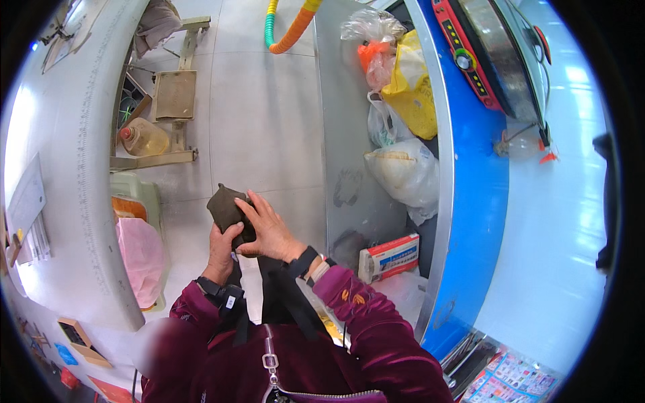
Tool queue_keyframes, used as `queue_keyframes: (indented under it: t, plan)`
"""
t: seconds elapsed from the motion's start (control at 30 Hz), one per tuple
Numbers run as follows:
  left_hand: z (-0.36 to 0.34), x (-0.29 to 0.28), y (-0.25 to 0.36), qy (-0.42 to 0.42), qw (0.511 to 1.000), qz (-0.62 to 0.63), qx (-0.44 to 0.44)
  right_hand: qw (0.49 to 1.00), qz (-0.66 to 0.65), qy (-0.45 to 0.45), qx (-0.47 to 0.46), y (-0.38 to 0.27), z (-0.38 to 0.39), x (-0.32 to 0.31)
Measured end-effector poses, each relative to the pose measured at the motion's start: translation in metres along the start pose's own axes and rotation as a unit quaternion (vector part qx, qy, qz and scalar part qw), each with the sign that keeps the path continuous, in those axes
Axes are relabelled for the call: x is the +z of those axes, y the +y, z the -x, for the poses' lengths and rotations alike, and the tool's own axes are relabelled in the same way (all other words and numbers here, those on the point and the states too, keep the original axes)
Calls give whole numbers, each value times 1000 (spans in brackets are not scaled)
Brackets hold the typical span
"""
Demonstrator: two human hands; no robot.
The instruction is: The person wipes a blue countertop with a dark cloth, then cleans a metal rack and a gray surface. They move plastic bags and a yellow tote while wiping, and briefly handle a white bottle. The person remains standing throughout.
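A dark olive fabric piece [224, 205], like a small pouch, is held upright in front of my body near the middle of the head view. My left hand [223, 252] grips its lower left side with the thumb pressed on it. My right hand [272, 232] is on its right side, with bent fingers over the fabric. Black straps hang below my hands.
A white worktable [80, 221] runs along the left, with a pink-covered stool [140, 262] and a plastic jug [149, 141] beside it. At right, bags [408, 87] and a red-white box [388, 258] lie beside a blue-edged table [478, 221] carrying a red machine [477, 57]. A coiled hose [292, 33] hangs ahead.
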State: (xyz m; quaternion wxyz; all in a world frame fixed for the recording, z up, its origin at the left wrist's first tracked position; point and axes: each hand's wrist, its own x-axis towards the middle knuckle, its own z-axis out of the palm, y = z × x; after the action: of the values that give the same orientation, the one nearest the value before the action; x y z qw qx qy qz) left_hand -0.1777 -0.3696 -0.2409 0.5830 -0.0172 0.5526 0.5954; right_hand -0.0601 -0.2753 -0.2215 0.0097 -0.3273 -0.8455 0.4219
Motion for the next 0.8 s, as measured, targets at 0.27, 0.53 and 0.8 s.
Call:
queue_keyframes:
  t: [0.27,0.53,0.8]
  plan:
    - [-26,22,1,-21,999,-22,-20,973,-212,34,82,32,-14,8]
    - [-69,56,19,-28,999,-24,28,935,-304,108,147,95,-74,-44]
    - [-97,29,1,-34,997,-4,-63,838,-302,383,246,189,-77,-96]
